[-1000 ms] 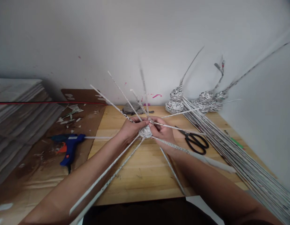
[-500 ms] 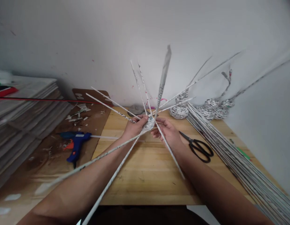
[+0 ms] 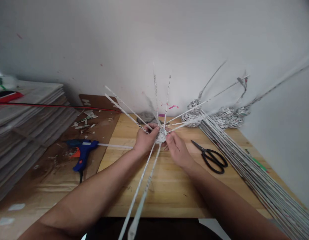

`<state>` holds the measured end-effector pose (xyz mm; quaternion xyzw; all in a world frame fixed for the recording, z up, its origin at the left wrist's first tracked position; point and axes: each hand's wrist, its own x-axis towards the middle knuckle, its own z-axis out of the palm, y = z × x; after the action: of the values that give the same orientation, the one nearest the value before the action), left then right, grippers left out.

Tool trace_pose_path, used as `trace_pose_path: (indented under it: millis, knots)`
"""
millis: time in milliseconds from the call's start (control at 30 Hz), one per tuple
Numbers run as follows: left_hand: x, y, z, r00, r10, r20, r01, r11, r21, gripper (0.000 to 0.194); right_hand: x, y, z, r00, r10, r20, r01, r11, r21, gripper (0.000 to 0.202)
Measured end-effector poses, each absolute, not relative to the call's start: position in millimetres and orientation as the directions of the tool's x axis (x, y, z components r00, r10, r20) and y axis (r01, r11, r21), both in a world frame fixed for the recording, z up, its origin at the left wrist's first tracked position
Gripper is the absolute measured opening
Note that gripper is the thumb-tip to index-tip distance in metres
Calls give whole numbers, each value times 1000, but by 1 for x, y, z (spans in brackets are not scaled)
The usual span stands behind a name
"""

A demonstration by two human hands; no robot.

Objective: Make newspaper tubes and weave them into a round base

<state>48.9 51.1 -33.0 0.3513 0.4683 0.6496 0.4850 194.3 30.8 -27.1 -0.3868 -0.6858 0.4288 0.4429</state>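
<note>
A small round piece woven from rolled paper strips [image 3: 160,136] is held up over the wooden table. Several long paper strips [image 3: 141,181] spread out from it in all directions. My left hand [image 3: 146,137] pinches its left side, thumb on top. At its right edge my right hand [image 3: 176,146] grips it with thumb and fingers, the fingertips partly hidden behind it. One strip standing above the piece is blurred by motion.
Black scissors [image 3: 211,158] lie right of my hands, beside a long bundle of paper rolls [image 3: 234,156]. Finished woven balls [image 3: 191,115] stand against the wall. A blue glue gun [image 3: 83,155] and a paper stack [image 3: 27,126] are at the left.
The woven piece has turned, and its near strips have swung to the right. The upright strip has tipped left. My right hand's thumb now presses on the piece's right edge.
</note>
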Motion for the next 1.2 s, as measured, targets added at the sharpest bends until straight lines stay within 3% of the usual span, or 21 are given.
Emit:
trace_pose_path:
  millis: [167,333,567,800,1067,1200]
  knots:
    - [52,48,-35,-298,953,-46,-292,-45,955,34,186,23,-28,-359,906,223,77,267,-961,57]
    - [57,42,-35,-245,970,-12,-280,-59,958,30,179,28,-32,-256,965,57,-17,55,-998,38]
    - [64,38,-39,-173,983,-58,-295,4,956,26,166,28,-37,-86,992,-92,-302,-114,-946,40]
    - [59,37,-35,-44,994,-102,-289,85,954,33,168,30,-37,18,990,-141,-347,-126,-929,37]
    - [38,40,-9,336,942,-18,-223,98,970,52,186,55,-31,18,993,-118,-331,-105,-938,32]
    - [33,46,-12,275,949,-154,-275,231,933,40,197,64,-29,-34,989,-147,-236,-151,-960,33]
